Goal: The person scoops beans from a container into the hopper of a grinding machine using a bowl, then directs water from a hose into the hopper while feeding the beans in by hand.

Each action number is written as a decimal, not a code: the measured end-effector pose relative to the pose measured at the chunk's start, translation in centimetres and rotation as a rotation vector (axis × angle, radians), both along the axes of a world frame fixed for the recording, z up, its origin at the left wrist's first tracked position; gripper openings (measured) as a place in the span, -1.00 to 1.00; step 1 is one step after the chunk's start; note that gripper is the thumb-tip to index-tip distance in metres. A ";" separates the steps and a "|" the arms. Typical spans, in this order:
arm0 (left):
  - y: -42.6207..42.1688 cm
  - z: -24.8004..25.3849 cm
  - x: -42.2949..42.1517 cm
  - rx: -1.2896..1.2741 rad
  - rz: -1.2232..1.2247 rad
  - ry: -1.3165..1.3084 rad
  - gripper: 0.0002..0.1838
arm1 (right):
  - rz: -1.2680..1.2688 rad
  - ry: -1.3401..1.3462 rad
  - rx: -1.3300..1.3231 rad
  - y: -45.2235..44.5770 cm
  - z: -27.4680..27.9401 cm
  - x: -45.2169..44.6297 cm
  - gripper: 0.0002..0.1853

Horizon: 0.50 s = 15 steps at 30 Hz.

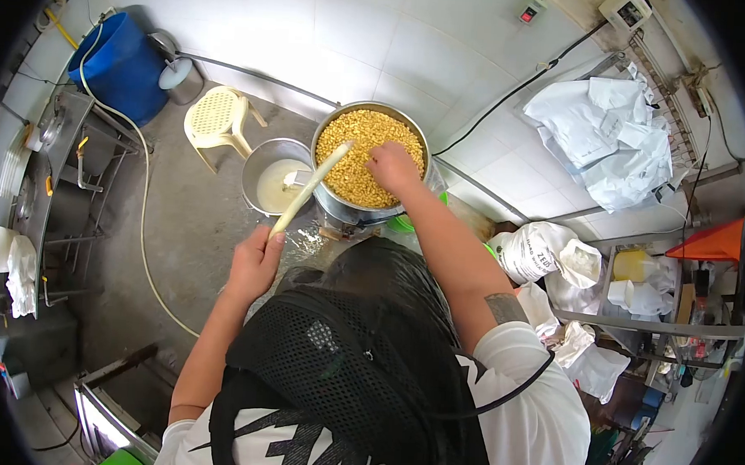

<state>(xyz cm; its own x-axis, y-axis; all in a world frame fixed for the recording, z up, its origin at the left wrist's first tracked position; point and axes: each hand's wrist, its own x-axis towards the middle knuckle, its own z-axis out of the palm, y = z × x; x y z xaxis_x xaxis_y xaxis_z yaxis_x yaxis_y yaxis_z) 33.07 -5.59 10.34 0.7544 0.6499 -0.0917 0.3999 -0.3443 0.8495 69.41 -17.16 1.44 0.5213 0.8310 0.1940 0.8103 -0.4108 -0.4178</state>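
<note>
A large metal pot stands ahead of me, filled nearly to its rim with yellow kernels or beans. My right hand is over the pot's right side, at the surface of the kernels, with its fingers curled; what they hold, if anything, is hidden. My left hand is closed around the lower end of a long pale stick. The stick slants up to the right, and its far end lies over the left part of the kernels. Beside the pot sits a metal basin with cloudy liquid and a whitish object in it.
A cream plastic stool and a blue barrel stand at the back left. A hose runs along the floor. Metal worktables line the left side. White sacks and a cluttered shelf are on the right.
</note>
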 end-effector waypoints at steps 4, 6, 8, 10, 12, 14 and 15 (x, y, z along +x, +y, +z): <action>-0.8 0.8 0.1 -0.044 -0.002 0.034 -0.60 | 0.020 -0.096 -0.059 0.6 -1.9 -0.1 -0.83; -0.9 0.8 0.0 -0.047 0.008 0.044 -0.61 | -0.007 -0.084 -0.036 0.5 -1.9 0.1 -0.82; -1.2 1.0 0.0 -0.024 0.004 0.017 -0.62 | -0.010 0.067 0.049 -0.2 -1.6 0.4 -0.79; -1.4 0.8 0.2 -0.059 0.009 0.012 -0.63 | -0.043 0.160 0.036 -0.8 -0.6 0.5 -0.77; -1.3 0.2 0.6 -0.093 0.008 0.005 -0.63 | -0.082 0.251 0.026 -1.8 0.5 0.7 -0.75; -1.0 -0.9 0.8 -0.050 -0.012 -0.021 -0.64 | -0.086 0.300 0.088 -3.4 1.4 0.8 -0.70; -0.9 -1.0 0.9 -0.054 -0.023 -0.018 -0.64 | -0.098 0.302 0.086 -4.6 1.5 1.5 -0.70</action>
